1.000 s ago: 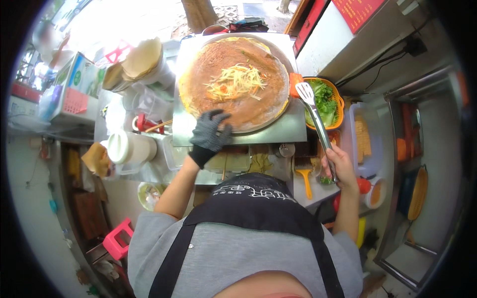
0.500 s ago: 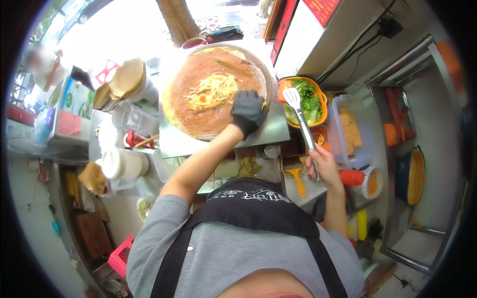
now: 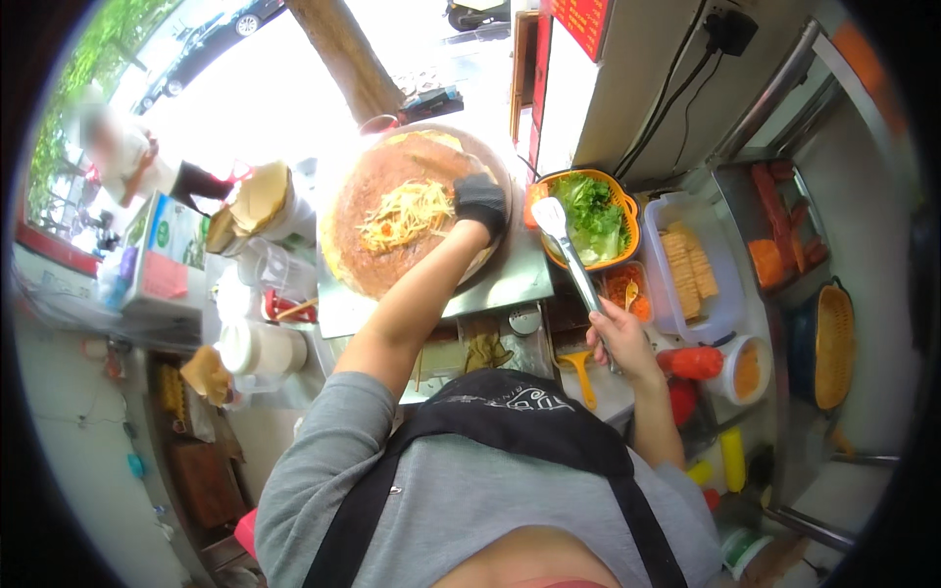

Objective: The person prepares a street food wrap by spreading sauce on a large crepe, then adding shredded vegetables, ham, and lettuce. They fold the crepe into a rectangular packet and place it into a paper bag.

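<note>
A wide thin crepe [image 3: 365,250], brown with sauce and yellow at its rim, lies on the round griddle in front of me. Pale shredded strips [image 3: 410,211] with some orange bits are heaped in its middle. My left hand [image 3: 480,201], in a dark knit glove, is closed at the crepe's right edge; its fingertips are partly hidden. Farther right, my bare right hand [image 3: 627,341] grips metal tongs [image 3: 580,269]. Their pale tips hang over the near left side of an orange basket [image 3: 630,211] filled with green lettuce [image 3: 593,208].
Right of me are a small tub of reddish shreds [image 3: 627,291], a clear box [image 3: 737,284] with tan slabs, a red bottle [image 3: 689,363] and an orange-handled scraper [image 3: 580,377]. At left stand paper bags [image 3: 263,201] and a white tub [image 3: 260,348]. A person [image 3: 118,157] is beyond.
The whole view has shifted and tilted a little. My left hand stays at the crepe's right edge, its fingers now more bunched. The tongs remain in my right hand near the lettuce basket.
</note>
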The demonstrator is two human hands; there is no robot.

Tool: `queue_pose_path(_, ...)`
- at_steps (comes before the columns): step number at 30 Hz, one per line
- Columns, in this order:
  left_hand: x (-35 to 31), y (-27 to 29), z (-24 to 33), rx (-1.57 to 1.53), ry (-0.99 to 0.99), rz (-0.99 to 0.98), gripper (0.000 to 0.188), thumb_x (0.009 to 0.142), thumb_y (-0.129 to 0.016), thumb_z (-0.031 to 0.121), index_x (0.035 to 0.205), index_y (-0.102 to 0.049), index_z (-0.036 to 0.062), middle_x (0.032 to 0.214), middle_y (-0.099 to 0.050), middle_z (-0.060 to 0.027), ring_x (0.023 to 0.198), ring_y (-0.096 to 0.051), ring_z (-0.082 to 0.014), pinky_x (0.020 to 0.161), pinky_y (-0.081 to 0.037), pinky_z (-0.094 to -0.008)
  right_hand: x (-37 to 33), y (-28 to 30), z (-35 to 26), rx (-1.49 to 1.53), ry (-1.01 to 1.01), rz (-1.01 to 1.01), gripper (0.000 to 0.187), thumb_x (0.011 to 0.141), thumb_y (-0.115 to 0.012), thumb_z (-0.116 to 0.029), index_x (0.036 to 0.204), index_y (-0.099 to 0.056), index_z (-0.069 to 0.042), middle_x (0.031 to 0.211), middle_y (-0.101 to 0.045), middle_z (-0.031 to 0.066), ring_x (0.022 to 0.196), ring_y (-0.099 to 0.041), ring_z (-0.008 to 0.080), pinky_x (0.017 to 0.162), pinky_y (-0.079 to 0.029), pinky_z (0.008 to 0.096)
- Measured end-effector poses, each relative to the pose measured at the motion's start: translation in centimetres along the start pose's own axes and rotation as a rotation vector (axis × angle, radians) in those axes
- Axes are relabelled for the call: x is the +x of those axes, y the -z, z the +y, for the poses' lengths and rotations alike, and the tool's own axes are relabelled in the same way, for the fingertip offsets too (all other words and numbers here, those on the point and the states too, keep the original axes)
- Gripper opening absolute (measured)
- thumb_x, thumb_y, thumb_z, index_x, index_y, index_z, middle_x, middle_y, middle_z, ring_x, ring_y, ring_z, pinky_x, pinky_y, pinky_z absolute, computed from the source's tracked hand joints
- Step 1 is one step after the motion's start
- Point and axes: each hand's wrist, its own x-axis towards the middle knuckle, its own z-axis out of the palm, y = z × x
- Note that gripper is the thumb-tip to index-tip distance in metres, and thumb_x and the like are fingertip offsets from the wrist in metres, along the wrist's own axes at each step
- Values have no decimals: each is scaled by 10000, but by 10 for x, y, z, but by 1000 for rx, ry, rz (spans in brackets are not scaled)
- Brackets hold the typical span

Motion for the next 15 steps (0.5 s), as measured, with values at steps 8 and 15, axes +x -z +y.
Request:
queue_pose_path(8,-18,24,-60,-756,229,-16,389,729,-591,409,776,-678,32,849,-645,-196,814,-611,-318,729,-459,-394,61,-10,-8,-175,51,-163,442,930,-504,-214,1329,-444,-32,642,-556,18,455,-526,90,410,-441,229)
queue_pose_path(15,-22,11,-74,-861,193,75,344,783,-613,359,859,-680,30,800,-668,-154,747,-631,-277,714,-472,-367,75,-37,-12,-764,327,156,495,865,-591,-292,1272,-500,-25,752,-667,105,527,-623,122,504,-494,278)
